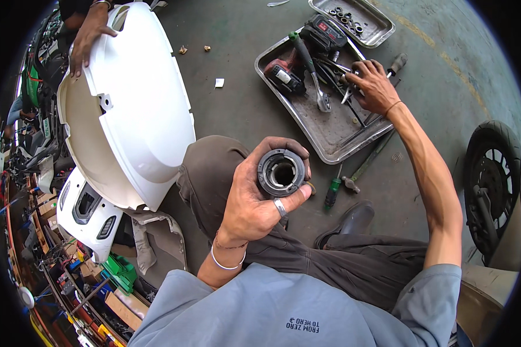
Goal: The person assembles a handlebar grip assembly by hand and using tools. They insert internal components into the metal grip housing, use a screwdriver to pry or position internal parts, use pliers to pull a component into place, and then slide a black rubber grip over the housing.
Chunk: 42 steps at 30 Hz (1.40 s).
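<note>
A ring-shaped part [281, 172] is being held in the left hand [255, 199] above the knee. The right hand [374, 85] is being rested on pliers [348, 91] in the tray [336, 136], at its right edge. A second tray [382, 26] is lying behind it. A body panel [139, 104] is being held at the left by another person's hand [87, 37].

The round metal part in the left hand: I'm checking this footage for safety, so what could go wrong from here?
1. The left hand alone holds the round metal part above the knee; it could slip and drop onto the concrete floor.
2. The right hand reaches among crowded tools in the steel tray; its fingers could get pinched or scraped.
3. A green-handled screwdriver lies loose by the shoe, easy to kick.
</note>
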{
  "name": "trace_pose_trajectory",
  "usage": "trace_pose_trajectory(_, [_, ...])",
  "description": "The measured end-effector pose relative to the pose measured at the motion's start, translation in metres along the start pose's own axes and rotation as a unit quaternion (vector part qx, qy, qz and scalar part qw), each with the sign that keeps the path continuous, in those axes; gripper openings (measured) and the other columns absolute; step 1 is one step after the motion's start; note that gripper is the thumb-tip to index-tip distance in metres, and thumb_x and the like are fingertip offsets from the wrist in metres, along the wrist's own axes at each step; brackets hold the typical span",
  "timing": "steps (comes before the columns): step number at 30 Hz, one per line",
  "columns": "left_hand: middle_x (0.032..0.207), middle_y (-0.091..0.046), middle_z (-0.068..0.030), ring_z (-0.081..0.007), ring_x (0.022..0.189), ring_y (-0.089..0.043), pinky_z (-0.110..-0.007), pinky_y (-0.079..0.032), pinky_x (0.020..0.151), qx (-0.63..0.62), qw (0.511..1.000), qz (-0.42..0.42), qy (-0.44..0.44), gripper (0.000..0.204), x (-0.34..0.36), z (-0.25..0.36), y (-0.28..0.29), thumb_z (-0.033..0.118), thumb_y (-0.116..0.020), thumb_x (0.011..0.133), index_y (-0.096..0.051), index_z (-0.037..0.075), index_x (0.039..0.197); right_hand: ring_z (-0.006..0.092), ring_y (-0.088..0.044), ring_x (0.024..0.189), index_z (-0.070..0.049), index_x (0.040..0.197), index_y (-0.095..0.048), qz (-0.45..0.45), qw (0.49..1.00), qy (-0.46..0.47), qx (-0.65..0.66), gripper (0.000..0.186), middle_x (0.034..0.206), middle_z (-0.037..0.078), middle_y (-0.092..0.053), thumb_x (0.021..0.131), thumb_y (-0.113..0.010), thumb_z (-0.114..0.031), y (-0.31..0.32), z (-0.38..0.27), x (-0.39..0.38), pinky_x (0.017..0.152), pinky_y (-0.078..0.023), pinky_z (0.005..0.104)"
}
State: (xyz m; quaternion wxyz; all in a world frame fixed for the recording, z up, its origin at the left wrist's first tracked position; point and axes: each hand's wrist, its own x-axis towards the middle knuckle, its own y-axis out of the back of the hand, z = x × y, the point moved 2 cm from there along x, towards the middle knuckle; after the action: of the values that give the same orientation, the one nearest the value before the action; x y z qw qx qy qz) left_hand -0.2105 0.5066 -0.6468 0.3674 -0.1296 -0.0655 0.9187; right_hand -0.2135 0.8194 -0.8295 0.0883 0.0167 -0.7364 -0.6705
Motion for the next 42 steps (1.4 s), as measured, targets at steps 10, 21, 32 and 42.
trace_pose_trajectory(10, [0.092, -0.062, -0.0084, -0.0188, 0.094, -0.061, -0.034, -0.048, 0.092, 0.114, 0.99, 0.088, 0.009, 0.036, 0.01, -0.012, -0.009, -0.005, -0.07, 0.073, -0.054, 0.002, 0.105, 0.0133, -0.061, 0.066, -0.003, 0.113, -0.049, -0.121, 0.628, -0.464, 0.613, 0.036, 0.086, 0.012, -0.063, 0.091, -0.066, -0.026, 0.187, -0.085, -0.069, 0.057, -0.052, 0.0282])
trace_pose_trajectory(21, [0.091, -0.063, -0.0072, -0.0138, 0.086, -0.062, -0.027, -0.049, 0.078, 0.133, 0.981, -0.128, 0.056, 0.042, 0.009, -0.018, -0.018, 0.002, -0.062, 0.062, -0.058, -0.001, 0.104, 0.0231, -0.066, 0.08, 0.003, 0.12, -0.048, -0.424, 0.446, -0.292, 0.733, 0.038, 0.086, 0.015, -0.066, 0.096, -0.061, -0.024, 0.232, -0.164, -0.101, 0.071, -0.05, 0.035])
trace_pose_trajectory(32, [0.089, -0.062, -0.0115, -0.016, 0.076, -0.064, -0.027, -0.052, 0.068, 0.164, 0.968, -0.19, -0.019, 0.05, 0.01, -0.026, -0.023, 0.006, -0.059, 0.052, -0.06, -0.004, 0.101, 0.0075, -0.056, 0.067, 0.002, 0.115, -0.051, -0.368, 0.348, -0.299, 0.809, 0.034, 0.084, 0.005, -0.067, 0.096, -0.062, -0.024, 0.218, -0.178, -0.109, 0.059, -0.046, 0.0243])
trace_pose_trajectory(42, [0.086, -0.06, -0.0089, -0.0136, 0.073, -0.059, -0.026, -0.049, 0.064, 0.212, 0.958, -0.179, -0.07, 0.042, 0.012, -0.032, -0.03, -0.002, -0.08, 0.057, -0.06, -0.001, 0.094, 0.0082, -0.058, 0.075, 0.004, 0.12, -0.049, -0.317, 0.258, -0.346, 0.845, 0.035, 0.088, 0.006, -0.066, 0.097, -0.06, -0.02, 0.216, -0.191, -0.11, 0.063, -0.048, 0.0234])
